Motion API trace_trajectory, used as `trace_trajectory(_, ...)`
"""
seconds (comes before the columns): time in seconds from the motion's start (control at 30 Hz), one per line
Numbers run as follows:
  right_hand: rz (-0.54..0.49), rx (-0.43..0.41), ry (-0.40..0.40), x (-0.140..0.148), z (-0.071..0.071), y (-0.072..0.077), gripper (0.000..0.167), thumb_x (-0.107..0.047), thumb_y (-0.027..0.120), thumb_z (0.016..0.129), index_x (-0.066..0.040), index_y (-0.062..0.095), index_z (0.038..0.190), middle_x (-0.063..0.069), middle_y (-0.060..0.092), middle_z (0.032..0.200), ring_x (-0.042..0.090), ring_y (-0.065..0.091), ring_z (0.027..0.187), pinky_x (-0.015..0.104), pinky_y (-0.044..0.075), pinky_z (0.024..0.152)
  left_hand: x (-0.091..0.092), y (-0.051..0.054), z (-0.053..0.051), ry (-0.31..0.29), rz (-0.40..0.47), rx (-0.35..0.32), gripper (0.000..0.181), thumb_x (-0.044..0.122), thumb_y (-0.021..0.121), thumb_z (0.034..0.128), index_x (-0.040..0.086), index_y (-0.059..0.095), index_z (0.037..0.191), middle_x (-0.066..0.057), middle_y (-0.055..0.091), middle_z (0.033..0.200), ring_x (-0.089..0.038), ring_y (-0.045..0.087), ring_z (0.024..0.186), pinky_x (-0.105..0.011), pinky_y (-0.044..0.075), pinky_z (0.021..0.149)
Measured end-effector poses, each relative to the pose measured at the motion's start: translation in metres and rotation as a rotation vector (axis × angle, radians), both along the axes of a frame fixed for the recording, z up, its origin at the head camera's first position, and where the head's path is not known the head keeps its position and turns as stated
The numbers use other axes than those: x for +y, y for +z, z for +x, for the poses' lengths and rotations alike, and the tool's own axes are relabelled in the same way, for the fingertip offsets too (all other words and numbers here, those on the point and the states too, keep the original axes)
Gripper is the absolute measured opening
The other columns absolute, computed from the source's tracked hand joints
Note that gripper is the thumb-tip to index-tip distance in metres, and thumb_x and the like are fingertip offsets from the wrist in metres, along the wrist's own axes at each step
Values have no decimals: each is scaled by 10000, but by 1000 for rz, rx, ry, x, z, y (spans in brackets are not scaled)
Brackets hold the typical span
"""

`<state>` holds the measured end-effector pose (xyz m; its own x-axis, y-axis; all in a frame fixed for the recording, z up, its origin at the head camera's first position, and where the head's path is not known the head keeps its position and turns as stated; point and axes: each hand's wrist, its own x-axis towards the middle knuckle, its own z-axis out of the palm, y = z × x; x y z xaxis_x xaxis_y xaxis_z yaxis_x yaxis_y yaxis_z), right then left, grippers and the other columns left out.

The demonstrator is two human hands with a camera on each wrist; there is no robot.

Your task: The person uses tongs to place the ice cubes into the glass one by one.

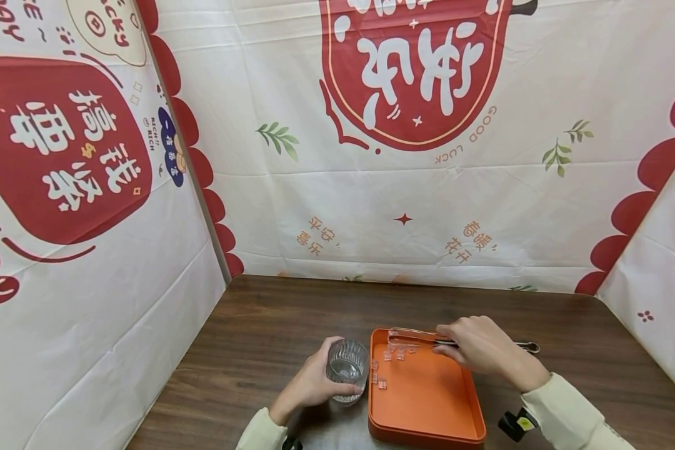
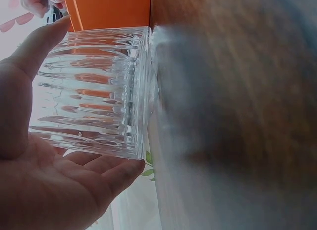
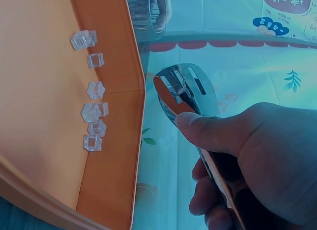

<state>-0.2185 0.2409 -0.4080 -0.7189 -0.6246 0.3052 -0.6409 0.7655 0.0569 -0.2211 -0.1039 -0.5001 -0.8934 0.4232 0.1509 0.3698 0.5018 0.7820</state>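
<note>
A clear ribbed drinking glass (image 1: 347, 365) stands on the table just left of the orange tray. My left hand (image 1: 317, 379) grips it, thumb on the near side and fingers round the far side; the left wrist view shows the glass (image 2: 99, 93) upright at the table surface. My right hand (image 1: 478, 350) holds metal serving tongs (image 1: 422, 337) over the tray's far part. In the right wrist view the tongs' slotted head (image 3: 185, 88) shows no cube clearly between its jaws. Several small clear cubes (image 3: 93, 113) lie along the tray's inner wall.
The shallow orange tray (image 1: 427, 431) sits on a dark wooden table (image 1: 270, 312). A printed white cloth (image 1: 405, 187) hangs behind the table, with more cloth on both sides. A black device (image 1: 516, 424) is at my right wrist.
</note>
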Motion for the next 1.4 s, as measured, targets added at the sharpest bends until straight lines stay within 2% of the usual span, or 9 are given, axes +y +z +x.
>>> trace_trajectory(0.67, -13, 25, 16, -2, 2, 7, 364, -364, 745, 860, -245, 441, 700, -175, 304, 554, -11, 314, 483, 227, 257, 474, 0, 1, 0, 3, -1, -3, 900, 405, 911, 673, 164, 412, 1382, -78, 632, 1166, -252, 610, 1025, -407, 485, 865)
trace_trajectory(1.4, -15, 48, 39, -10, 1, 21, 329, -361, 735, 878, -249, 459, 737, -196, 338, 565, -12, 320, 488, 222, 258, 482, 0, 1, 1, 7, -9, -18, 906, 442, 903, 673, 179, 409, 1386, -57, 636, 1163, -222, 611, 1022, -394, 486, 865)
